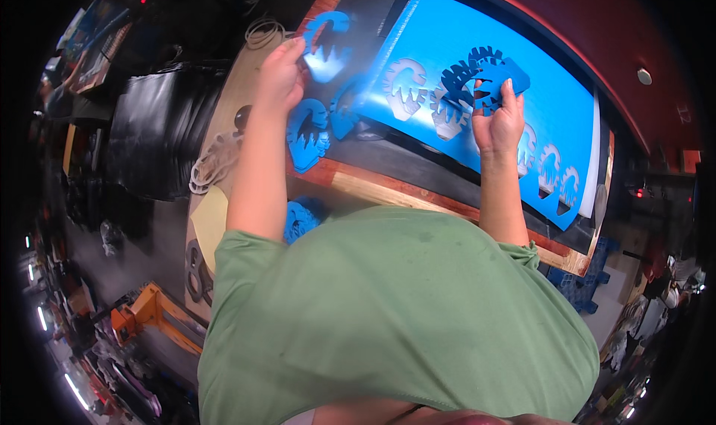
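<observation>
My left hand (282, 78) pinches a blue toothed cut-out piece (328, 48) by its edge, raised over the left part of the table. Below it lies a stack of similar blue cut-out pieces (307, 145), with another blue piece (343, 115) beside them, partly blurred. Over the big blue sheet (440, 33), my right hand (500, 123) grips a darker blue cut-out piece (511, 74) between thumb and fingers. Several toothed, curved openings show in the sheet, in its middle and along its right near edge. Dark toothed shapes lie next to my right hand; whether these are openings or pieces I cannot tell.
The sheet rests on a dark-topped table with a wooden edge (380, 194). A red machine beam (619, 45) runs along the far right. To the left stand a board with coiled cord (216, 160) and black sheeting (153, 134). An orange frame (145, 309) stands at lower left.
</observation>
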{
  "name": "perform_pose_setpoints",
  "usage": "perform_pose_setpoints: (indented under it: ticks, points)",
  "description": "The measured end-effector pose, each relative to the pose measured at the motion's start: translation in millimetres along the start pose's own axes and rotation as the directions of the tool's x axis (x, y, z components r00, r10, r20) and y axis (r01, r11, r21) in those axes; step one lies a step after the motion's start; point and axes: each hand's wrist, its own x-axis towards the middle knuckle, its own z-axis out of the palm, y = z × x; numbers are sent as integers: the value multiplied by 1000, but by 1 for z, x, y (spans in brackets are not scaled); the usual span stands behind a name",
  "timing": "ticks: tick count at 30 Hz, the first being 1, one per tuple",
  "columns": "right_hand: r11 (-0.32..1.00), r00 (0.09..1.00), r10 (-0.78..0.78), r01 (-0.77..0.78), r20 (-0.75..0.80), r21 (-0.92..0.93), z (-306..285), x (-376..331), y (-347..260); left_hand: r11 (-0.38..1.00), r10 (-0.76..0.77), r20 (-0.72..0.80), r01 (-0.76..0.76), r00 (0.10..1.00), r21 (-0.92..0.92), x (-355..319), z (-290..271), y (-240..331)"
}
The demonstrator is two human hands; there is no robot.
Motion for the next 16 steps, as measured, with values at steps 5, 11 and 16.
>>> perform_pose_setpoints:
  ticks: [5, 11, 16]
  points:
    - [999, 999, -6, 5, 32, 33, -2, 2, 4, 286, 138, -25, -15, 990, 958, -6, -4, -19]
    - [1000, 998, 20, -20, 61, 10, -5, 11, 7, -205, -24, 293, -291, 956, 934, -94, 22, -51]
    - [998, 996, 63, -62, 62, -22, -1, 4, 13, -136, 89, 411, -398, 907, 907, -95, 12, -57]
